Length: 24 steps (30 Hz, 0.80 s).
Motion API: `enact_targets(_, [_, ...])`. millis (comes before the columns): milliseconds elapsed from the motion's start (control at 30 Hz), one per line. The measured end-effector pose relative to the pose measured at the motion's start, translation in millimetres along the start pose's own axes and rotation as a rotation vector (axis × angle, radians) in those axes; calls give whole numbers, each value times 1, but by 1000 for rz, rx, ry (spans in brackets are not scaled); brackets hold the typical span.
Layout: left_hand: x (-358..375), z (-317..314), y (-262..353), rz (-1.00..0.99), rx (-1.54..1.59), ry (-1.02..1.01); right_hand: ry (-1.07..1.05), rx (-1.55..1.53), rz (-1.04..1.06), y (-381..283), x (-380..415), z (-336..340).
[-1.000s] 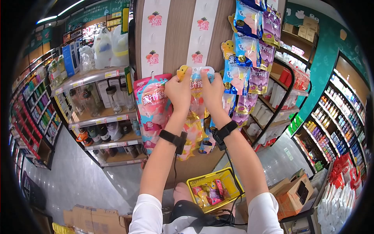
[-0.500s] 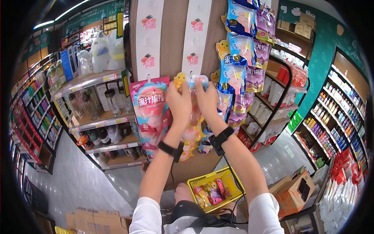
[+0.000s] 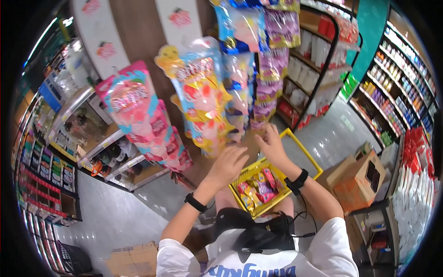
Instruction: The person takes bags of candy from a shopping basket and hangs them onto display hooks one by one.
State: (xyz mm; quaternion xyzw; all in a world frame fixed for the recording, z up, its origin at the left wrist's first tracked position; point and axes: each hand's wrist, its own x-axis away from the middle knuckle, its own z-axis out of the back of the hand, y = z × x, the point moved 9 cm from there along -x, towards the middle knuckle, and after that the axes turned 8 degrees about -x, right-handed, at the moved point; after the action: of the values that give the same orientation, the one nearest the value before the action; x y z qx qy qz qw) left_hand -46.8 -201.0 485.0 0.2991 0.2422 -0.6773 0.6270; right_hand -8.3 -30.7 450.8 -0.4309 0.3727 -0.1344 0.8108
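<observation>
Both my hands are low in front of the hanging display, above the yellow basket (image 3: 272, 204) at my lap. My left hand (image 3: 227, 167) holds nothing, its fingers stretched out beside the basket's far left corner. My right hand (image 3: 273, 147) is over the basket's far side, fingers apart and slightly bent, with nothing visible in them. Several small colourful packets (image 3: 258, 187) lie in the basket. A front yellow-and-blue candy bag (image 3: 203, 92) hangs above my left hand, with more behind it. Pink candy bags (image 3: 134, 99) hang to its left, blue (image 3: 242, 27) and purple ones (image 3: 280, 25) to its right.
Shelves with jars and bottles (image 3: 83, 127) stand at the left. A black-framed rack (image 3: 314, 51) is beyond the purple bags. Cardboard boxes (image 3: 360, 182) and white hanging packs (image 3: 413, 184) are at the right. Flattened cardboard (image 3: 134, 261) lies on the floor, lower left.
Both hands have left the top of the yellow-and-blue bag column and come down to the basket. The view has tilted down and turned, so the bags appear slanted and blurred.
</observation>
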Motion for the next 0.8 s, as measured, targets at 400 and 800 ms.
enact_targets(400, [181,-271,4,357,373,-943,158,-511,-1379,270,269,81])
enact_targets(800, [161,-431,56,264,339,-1205,-209,684,-999,376,296,67])
